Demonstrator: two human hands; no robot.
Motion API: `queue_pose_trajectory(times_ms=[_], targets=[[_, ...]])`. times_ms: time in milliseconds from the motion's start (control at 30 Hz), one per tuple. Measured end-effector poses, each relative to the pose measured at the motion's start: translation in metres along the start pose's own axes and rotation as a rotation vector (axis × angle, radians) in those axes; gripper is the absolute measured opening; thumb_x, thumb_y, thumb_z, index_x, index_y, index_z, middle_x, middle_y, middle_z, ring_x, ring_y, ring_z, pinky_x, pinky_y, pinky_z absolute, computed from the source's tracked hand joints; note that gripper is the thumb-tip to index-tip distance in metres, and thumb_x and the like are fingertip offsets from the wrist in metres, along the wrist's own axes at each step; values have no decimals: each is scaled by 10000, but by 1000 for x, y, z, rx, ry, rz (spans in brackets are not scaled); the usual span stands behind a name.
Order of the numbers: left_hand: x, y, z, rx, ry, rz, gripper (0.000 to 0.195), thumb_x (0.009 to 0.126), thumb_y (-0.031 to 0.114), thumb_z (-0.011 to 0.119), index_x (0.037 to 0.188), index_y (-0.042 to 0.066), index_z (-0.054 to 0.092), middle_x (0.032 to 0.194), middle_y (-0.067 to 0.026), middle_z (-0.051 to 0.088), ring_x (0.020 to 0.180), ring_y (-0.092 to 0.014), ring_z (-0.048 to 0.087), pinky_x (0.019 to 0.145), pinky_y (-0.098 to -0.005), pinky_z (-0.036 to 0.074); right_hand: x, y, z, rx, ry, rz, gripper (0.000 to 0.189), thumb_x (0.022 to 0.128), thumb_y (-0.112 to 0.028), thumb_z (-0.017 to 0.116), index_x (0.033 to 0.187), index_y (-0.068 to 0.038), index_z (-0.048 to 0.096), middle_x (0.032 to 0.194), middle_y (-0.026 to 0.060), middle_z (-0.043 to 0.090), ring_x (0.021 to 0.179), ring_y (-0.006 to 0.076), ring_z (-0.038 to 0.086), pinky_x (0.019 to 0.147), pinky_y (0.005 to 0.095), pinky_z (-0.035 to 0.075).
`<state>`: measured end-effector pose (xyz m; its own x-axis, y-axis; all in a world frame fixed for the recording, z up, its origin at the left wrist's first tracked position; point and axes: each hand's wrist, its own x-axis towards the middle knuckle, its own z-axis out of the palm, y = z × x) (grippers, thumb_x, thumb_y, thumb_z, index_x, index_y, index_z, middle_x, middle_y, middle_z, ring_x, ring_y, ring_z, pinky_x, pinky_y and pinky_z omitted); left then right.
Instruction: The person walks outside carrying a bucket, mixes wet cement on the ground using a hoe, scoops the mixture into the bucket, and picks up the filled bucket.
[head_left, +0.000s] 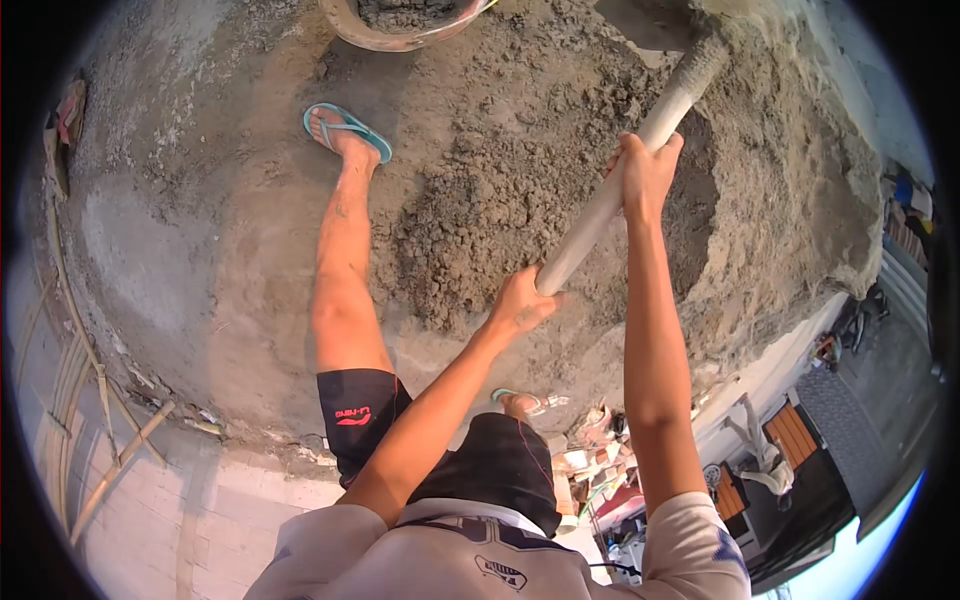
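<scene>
My left hand (523, 300) is closed round the lower end of a thick wooden shovel handle (600, 210). Farther up the same handle, my right hand (645, 172) grips it. The handle slants to the upper right, where its far end is caked with mortar and meets a shovel blade (652, 22), partly cut off by the frame's top edge. Under and left of the handle lies a heap of crumbly grey mortar (487, 217). A round rubber or plastic bucket (397, 45) with mortar in it stands at the top, beyond my sandalled foot.
A raised bank of sand or mortar (795, 187) lies on the right. Bamboo poles (120, 465) lean by a pale block wall at the lower left. Rubble (600, 457) lies behind my rear foot. At the lower right, a person (765, 457) is some way off.
</scene>
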<state>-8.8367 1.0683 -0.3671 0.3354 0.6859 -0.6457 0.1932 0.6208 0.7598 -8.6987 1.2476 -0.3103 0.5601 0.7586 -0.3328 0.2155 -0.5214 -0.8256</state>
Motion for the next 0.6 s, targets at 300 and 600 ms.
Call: queue_pose_trajectory(times_ms=[300,600], targets=[[-110,-65,29,-599,46,-1080,134,748,181,573,739,50,545,621,-32,522,522,-141,515,484,-287,426,-138,354,79,-699,-571,669,404,727,-195,594,1035,61,548,881,224,628,751,298,650,683,405,509],[-75,92,46,-1217,159,-718,260,822,266,660,899,60,522,764,-11,525,663,-117,521,593,-255,453,-46,191,44,-497,-933,1019,142,720,-127,575,739,12,553,644,130,576,552,245,587,544,378,481]])
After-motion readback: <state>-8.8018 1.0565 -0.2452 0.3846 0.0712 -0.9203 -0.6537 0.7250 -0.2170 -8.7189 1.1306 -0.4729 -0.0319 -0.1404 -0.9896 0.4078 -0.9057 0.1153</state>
